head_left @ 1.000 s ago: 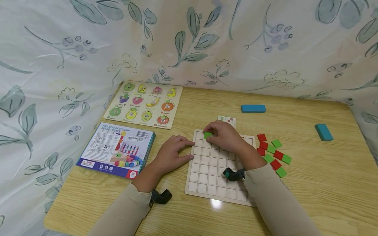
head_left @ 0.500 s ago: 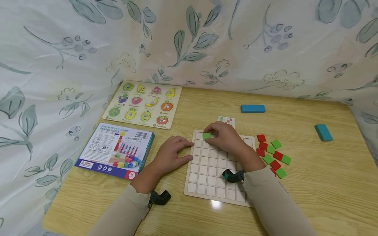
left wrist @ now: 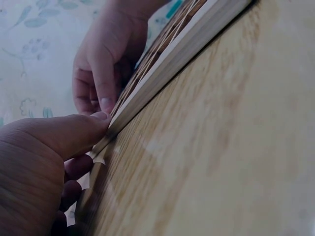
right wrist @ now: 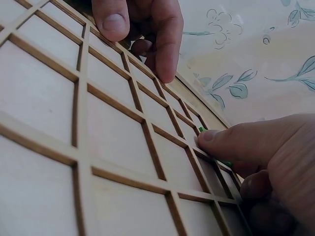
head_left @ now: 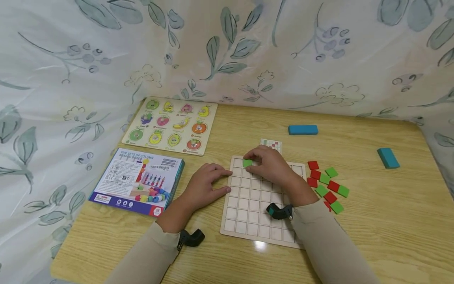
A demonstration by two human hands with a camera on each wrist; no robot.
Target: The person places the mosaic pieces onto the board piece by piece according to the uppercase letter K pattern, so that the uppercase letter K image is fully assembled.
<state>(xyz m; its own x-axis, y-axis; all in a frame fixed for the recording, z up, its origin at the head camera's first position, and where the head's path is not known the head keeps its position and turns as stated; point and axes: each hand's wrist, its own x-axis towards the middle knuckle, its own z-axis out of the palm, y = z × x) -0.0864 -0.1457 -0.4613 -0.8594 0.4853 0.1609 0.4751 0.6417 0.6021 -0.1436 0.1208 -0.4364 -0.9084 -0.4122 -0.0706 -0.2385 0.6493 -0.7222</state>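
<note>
Green square tile (head_left: 247, 163) is pinched at right hand's (head_left: 272, 166) left side, at grid board's (head_left: 242, 215) far-left cells, left edge touched by left hand (head_left: 205, 184), fingers parted.

From where I'm standing: off-white fabric curtain with a botanical print (head_left: 198, 59) wraps the back and both sides, meeting the rear edge of the table, a light yellow-brown wood-grain top (head_left: 408, 221). Print is grey-green leaf sprigs (head_left: 245, 48), bluish-purple berry clusters (head_left: 330, 45), thin-outlined flowers (head_left: 341, 94). Soft creases on the left; cloth reads warmer, beige, mid-back, cooler grey at left. Grain runs roughly side to side. Lighting soft, one small white glare spot (head_left: 260, 246) near the table's front.
</note>
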